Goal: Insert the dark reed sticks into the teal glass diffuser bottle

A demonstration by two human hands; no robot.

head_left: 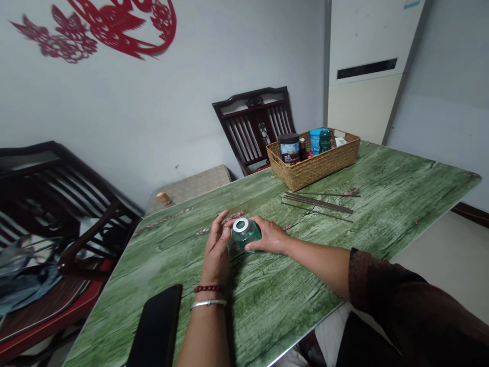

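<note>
A small teal glass bottle (247, 234) with a white-and-silver rim lies tilted on its side, its mouth facing up and left. My left hand (217, 246) grips it from the left, and my right hand (269, 235) grips it from the right. Their fingers nearly meet around the neck. The bottle's lower side is partly hidden by my fingers. A red bead bracelet and a silver bangle circle my left wrist. A black phone (157, 326) lies near the table's front edge, just left of my left forearm.
The green wood-pattern table (344, 255) holds a wicker basket (313, 165) of jars and bottles at the back, and several thin dark sticks (318, 204). Dark wooden chairs (252, 125) stand beyond and to the left. A small cork-like piece (163, 198) rests on a beige ledge.
</note>
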